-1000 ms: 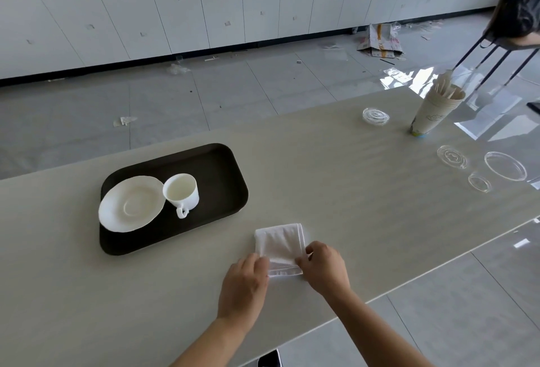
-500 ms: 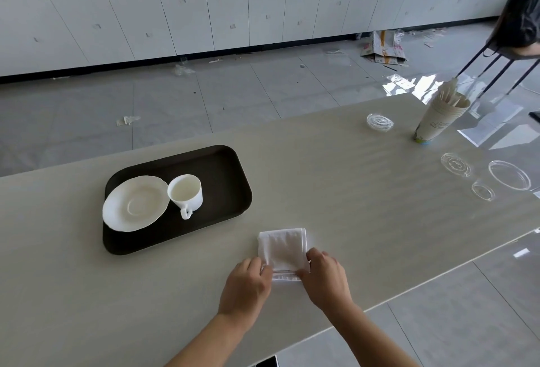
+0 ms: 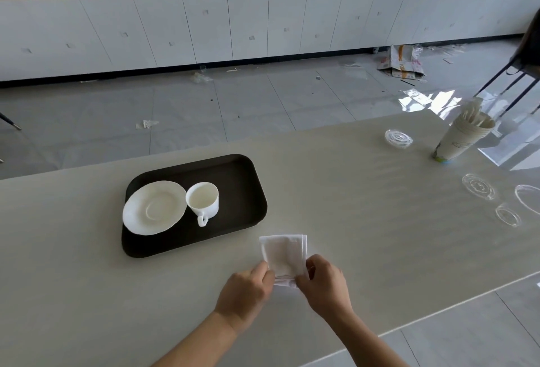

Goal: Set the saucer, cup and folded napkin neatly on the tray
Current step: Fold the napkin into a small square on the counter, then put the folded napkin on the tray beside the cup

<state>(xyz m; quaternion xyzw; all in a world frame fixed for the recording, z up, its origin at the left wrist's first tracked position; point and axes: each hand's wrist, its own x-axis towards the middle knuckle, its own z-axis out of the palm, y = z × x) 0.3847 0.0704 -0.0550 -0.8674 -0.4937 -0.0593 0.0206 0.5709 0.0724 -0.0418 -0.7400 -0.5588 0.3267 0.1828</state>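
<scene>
Head camera view, looking down at a long pale wood-grain table [image 3: 350, 191] that crosses the frame.

Left of centre sits a dark brown rectangular plastic tray with rounded corners [image 3: 242, 188]. On its left half lies a round white ceramic saucer [image 3: 154, 207], its left rim reaching over the tray's edge. Just beside it, to the right, stands a small white ceramic cup [image 3: 202, 200], upright and seemingly empty, its handle pointing toward the bottom of the frame. The right part of the tray is bare, likely kept free for the napkin.

Below centre, on the table just outside the tray's lower right corner, lies a white folded paper napkin [image 3: 283, 254], roughly square, its layers showing along the right edge.

The left hand [image 3: 244, 296] and the right hand [image 3: 324, 286] come in from the bottom of the frame. Each pinches a near corner of the napkin between thumb and curled fingers, closed tight on the paper. This looks like squaring the fold or readying a lift toward the tray.

At upper right stand a paper cup of wooden sticks [image 3: 464, 135] and several clear plastic lids [image 3: 478, 190].
</scene>
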